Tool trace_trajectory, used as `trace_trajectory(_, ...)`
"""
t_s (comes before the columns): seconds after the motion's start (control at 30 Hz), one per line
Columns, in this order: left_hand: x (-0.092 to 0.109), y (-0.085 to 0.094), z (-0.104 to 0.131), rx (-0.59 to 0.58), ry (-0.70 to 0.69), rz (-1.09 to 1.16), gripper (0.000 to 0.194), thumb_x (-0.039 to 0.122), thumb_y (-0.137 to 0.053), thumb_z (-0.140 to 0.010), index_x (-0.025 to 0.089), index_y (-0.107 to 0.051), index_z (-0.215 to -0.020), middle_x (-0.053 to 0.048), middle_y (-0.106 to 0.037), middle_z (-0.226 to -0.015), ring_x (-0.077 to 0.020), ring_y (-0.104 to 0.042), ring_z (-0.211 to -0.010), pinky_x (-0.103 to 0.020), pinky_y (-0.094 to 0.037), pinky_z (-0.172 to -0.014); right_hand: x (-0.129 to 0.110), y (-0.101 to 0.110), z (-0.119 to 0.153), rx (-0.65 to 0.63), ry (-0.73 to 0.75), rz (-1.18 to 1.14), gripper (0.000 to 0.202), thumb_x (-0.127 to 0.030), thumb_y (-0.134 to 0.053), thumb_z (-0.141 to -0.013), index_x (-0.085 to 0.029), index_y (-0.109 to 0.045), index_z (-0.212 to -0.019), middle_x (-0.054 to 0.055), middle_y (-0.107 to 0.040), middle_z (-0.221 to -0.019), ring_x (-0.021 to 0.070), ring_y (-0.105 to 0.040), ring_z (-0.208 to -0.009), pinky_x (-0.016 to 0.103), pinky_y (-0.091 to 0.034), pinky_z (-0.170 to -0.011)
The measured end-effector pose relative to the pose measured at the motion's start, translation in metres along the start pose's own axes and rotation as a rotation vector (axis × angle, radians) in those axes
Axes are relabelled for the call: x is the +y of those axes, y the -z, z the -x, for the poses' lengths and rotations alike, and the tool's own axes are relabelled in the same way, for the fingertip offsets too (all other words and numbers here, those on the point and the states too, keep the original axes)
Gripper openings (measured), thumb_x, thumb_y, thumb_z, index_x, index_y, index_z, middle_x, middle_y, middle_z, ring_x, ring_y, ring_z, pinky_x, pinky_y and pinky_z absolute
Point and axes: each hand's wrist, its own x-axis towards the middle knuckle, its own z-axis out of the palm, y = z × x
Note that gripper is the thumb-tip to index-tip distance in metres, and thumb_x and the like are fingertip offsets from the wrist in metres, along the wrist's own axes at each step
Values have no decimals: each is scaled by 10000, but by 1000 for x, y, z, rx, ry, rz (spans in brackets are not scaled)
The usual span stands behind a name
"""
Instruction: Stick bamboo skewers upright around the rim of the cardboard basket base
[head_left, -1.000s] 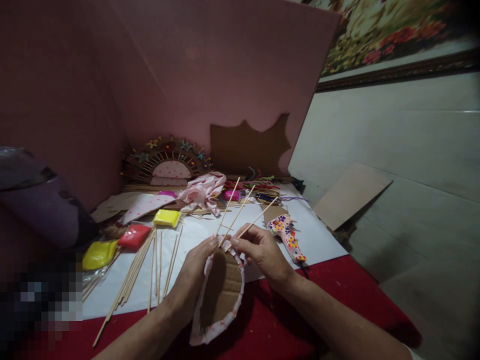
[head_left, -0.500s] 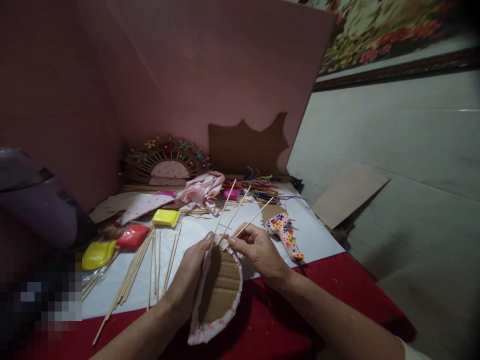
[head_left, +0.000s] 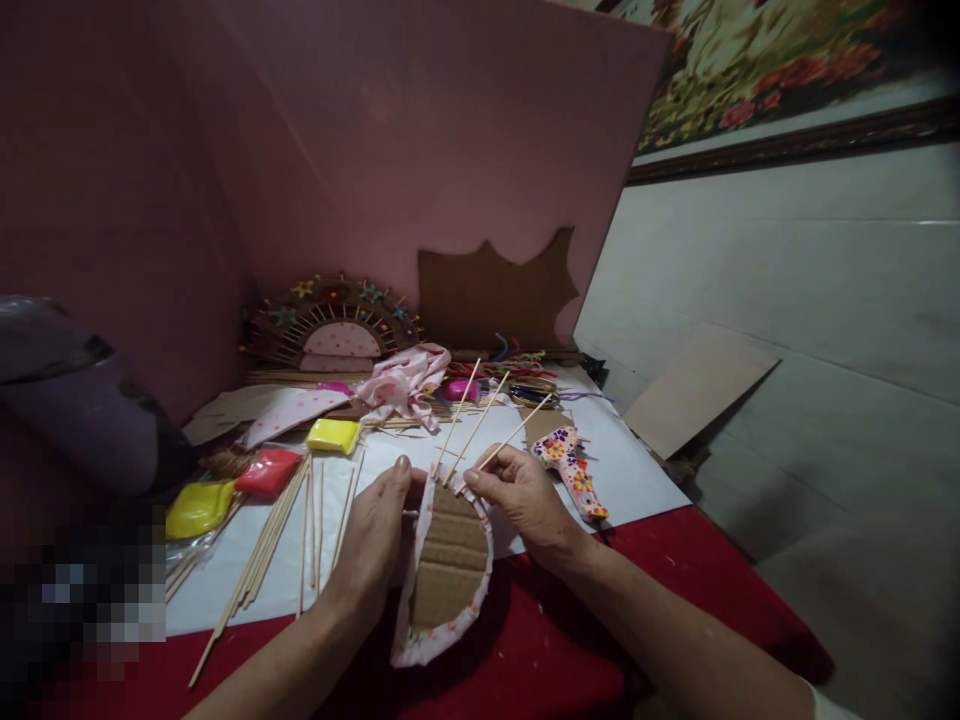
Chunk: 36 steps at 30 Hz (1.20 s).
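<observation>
A cardboard half-circle (head_left: 450, 550) with a pink patterned fabric edge is tilted up between my hands, its bare brown side towards me. Three thin wooden sticks (head_left: 470, 438) fan out from its upper rim. At its left edge, my left hand (head_left: 379, 525) supports it, with the thumb raised beside the rim and fingers partly hidden behind. Between thumb and fingers, my right hand (head_left: 517, 495) pinches the rightmost stick (head_left: 517, 430) near its lower end, close against the rim.
Loose sticks (head_left: 262, 545) lie left, near yellow (head_left: 199, 508) and red (head_left: 270, 472) packets. A flower-patterned glue gun (head_left: 574, 470) rests right on white paper (head_left: 645, 475). Behind stand a decorated cardboard fan (head_left: 334, 310), crumpled pink fabric (head_left: 405, 380) and scissors (head_left: 534, 390).
The half-circle has shifted slightly right and up, turning a little more upright. My left thumb has come away from its rim. My right hand keeps its pinch on the stick.
</observation>
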Motion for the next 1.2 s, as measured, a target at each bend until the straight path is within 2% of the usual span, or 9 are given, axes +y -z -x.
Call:
trace_trajectory(0.1, -3, 6, -5, 155, -117, -94, 273, 422, -552, -743, 164, -568, -655, 41, -552, -526, -101, -464, -439, -213, -344, -453, 1, 1, 0, -7, -7, -7, 181, -261, -661, -662, -158, -517, -625, -39, -536, -541, 87, -456, -493, 220, -336, -504)
trace_trajectory(0.2, -4, 10, -10, 217, -239, -120, 286, 333, -602, -723, 164, -502, -514, 56, -478, -470, -85, -402, -463, -195, -314, -469, 2, 1, 0, -14, -29, -31, 194, -279, -666, -655, -167, -510, -628, -33, -558, -545, 92, -470, -477, 225, -348, -492)
trace_trajectory(0.3, -4, 10, -12, 193, -257, -76, 311, 306, -598, -729, 173, -440, -496, 66, -437, -457, -81, -368, -467, -191, -293, -460, 4, 2, 0, -11, -35, -41, 202, -288, -677, -642, -169, -514, -624, -32, -568, -545, 93, -475, -475, 224, -354, -489)
trace_trajectory(0.47, -3, 5, -11, 121, -221, 33, 336, 354, -575, -740, 192, -366, -534, 95, -343, -429, -62, -274, -395, -183, -214, -385, 3, 2, 0, 3, -44, -52, 204, -286, -681, -633, -167, -515, -621, -24, -575, -558, 97, -483, -495, 228, -361, -495)
trace_trajectory(0.73, -2, 4, -10, 134, -155, 110, 270, 367, -590, -730, 190, -431, -603, 120, -300, -401, -31, -203, -330, -150, -142, -334, -1, 1, 1, 0, -43, -29, 201, -284, -678, -635, -166, -516, -614, -30, -557, -532, 93, -464, -474, 229, -345, -486)
trace_trajectory(0.8, -3, 5, -11, 145, -147, 121, 208, 349, -603, -724, 190, -483, -664, 123, -304, -402, -32, -224, -328, -145, -163, -333, -1, 2, 1, 3, -47, -29, 198, -281, -675, -638, -165, -515, -616, -33, -553, -530, 90, -456, -472, 226, -340, -483)
trace_trajectory(0.97, -2, 13, -13, 211, -199, 109, 159, 223, -714, -616, 146, -579, -655, 58, -530, -532, -48, -444, -465, -148, -352, -456, 0, 3, 1, 29, -47, -3, 185, -268, -673, -637, -162, -523, -614, -27, -561, -549, 96, -470, -511, 224, -347, -505)
trace_trajectory(1.07, 3, 19, -16, 238, -233, 116, 134, 207, -719, -604, 136, -612, -642, 47, -557, -527, -57, -471, -484, -153, -372, -482, 0, 4, 1, 43, -51, 8, 170, -265, -666, -647, -161, -532, -629, -23, -572, -559, 98, -477, -517, 226, -352, -509)
trace_trajectory(1.2, 9, 19, -17, 220, -241, 143, 145, 234, -711, -612, 139, -604, -627, 46, -541, -472, -70, -456, -442, -173, -363, -437, 0, 4, 1, 54, -42, -2, 176, -266, -675, -634, -162, -534, -623, -22, -578, -562, 103, -491, -520, 229, -361, -519)
